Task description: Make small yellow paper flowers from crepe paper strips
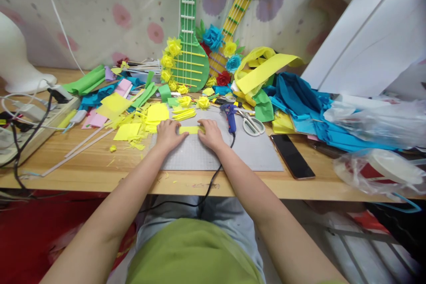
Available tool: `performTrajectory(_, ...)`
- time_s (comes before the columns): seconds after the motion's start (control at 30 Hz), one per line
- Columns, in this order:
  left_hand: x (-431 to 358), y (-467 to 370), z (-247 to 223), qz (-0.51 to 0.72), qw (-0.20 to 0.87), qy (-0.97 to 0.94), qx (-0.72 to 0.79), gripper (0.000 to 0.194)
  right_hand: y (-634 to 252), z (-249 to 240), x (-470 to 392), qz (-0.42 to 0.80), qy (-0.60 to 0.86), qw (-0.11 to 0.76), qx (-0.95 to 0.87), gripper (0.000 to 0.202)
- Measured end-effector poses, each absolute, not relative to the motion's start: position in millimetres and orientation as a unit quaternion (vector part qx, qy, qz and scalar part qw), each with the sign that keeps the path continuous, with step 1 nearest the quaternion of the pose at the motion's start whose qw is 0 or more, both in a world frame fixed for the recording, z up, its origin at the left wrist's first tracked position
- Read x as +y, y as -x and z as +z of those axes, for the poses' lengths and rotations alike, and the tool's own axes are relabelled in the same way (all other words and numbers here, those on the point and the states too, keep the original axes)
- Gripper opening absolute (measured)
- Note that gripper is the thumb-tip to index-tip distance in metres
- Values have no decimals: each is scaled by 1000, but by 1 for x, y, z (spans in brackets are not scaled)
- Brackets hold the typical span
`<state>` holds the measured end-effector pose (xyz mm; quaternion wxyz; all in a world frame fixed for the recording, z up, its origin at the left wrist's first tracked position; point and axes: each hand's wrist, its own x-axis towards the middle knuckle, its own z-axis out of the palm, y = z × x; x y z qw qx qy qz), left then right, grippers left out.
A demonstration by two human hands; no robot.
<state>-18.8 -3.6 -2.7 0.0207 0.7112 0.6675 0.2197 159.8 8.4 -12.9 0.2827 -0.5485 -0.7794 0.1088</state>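
Note:
A short yellow paper strip (189,130) lies flat on the grey cutting mat (256,155). My left hand (168,135) holds its left end, fingers curled over it. At the right end, my right hand (210,133) grips the strip the same way. Just beyond my hands are folded yellow strips (183,114) and yellow paper flowers (203,102). A blue glue gun (230,117) lies right of my right hand, its black cord running down past my right wrist. White-handled scissors (253,126) rest farther right.
Yellow paper squares (128,132) and scraps lie left of the mat. A phone (293,156) lies at its right. Behind stand a green paper instrument (191,64) and a yellow one (238,6). Blue crepe paper (299,97) is heaped right; a power strip (58,120) sits left.

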Motion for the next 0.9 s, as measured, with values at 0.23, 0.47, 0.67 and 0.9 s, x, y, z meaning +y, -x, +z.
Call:
performTrajectory(0.23,-2,21,-6,249,41,-730,635,27,-161,-12,7,113,531,291,-788,37)
performTrajectory(0.47,1,22,-8,317,74,-733,597,31,-162,-11,8,106,489,320,-804,36)
performTrajectory(0.67,7,26,-13,395,177,-692,578,52,-163,-13,10,109,472,350,-801,35)
performTrajectory(0.9,8,27,-15,402,235,-670,578,40,-163,-11,10,102,468,357,-802,34)
